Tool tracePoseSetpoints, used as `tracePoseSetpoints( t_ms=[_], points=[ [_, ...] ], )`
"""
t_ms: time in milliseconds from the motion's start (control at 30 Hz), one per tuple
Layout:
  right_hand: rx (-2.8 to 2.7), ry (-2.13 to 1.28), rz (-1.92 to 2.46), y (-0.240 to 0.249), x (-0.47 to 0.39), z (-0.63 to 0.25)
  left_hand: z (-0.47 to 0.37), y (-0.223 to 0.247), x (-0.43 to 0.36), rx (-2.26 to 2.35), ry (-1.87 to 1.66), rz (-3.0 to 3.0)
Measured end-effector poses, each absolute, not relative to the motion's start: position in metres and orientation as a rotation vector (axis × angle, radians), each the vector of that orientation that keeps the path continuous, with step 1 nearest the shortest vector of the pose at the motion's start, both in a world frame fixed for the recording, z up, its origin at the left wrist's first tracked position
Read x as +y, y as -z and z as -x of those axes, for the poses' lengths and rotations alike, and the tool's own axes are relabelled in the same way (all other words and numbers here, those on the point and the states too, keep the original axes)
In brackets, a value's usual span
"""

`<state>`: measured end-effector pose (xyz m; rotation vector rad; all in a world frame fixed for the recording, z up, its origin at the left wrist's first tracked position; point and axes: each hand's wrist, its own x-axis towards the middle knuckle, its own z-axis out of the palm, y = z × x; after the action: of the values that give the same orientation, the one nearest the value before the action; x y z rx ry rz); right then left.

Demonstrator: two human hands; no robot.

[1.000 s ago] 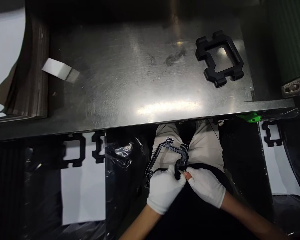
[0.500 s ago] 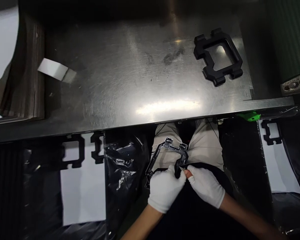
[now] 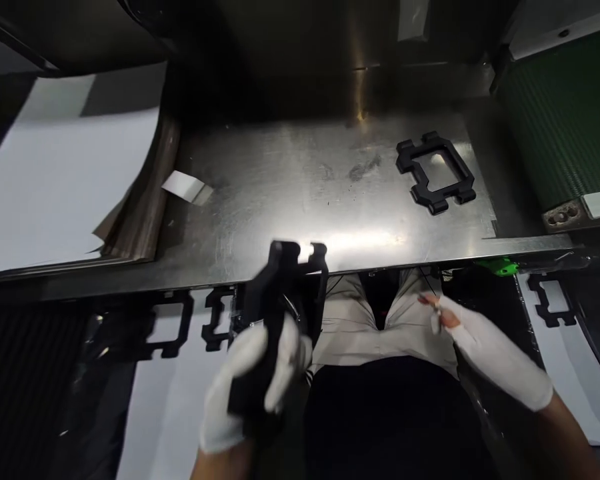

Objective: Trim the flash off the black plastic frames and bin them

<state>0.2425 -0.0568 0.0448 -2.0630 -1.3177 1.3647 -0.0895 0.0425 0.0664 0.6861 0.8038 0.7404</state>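
My left hand, in a white glove, is wrapped round a black plastic frame. The frame is tilted up in front of the table's near edge and is smeared by motion. To the right, above my lap, my right hand is closed, its glove leaving the thumb and fingertip bare. Between those fingertips pokes a small pointed blade, mostly hidden by the fingers. The two hands are well apart. A similar black frame lies flat on the metal table, to the right.
A thick stack of white sheets stands at the left, with a small white block beside it. A green ribbed panel rises at the right. More black frames lie on white paper below the table edge.
My hands have parted. The left has swung left and up with the black frame; the right has moved right with the small blade. The view has tilted upward.
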Motion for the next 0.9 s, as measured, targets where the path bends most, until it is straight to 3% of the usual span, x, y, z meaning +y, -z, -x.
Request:
tracePoseSetpoints(
  t_ms=[200, 367, 900],
  points=[
    [-1.741, -0.996, 2.071, -0.066, 0.064, -0.212, 0.028, -0.06, 0.153, 0.652, -0.685, -0.687],
    [-2.271, -0.582, 2.044, -0.048, 0.093, -0.17, 0.012, -0.048, 0.168, 0.639, -0.612, -0.701],
    [-2.165, -0.586, 2.169, -0.042, 0.097, -0.176, -0.001, -0.059, 0.155, 0.749, -0.513, -0.783]
  ],
)
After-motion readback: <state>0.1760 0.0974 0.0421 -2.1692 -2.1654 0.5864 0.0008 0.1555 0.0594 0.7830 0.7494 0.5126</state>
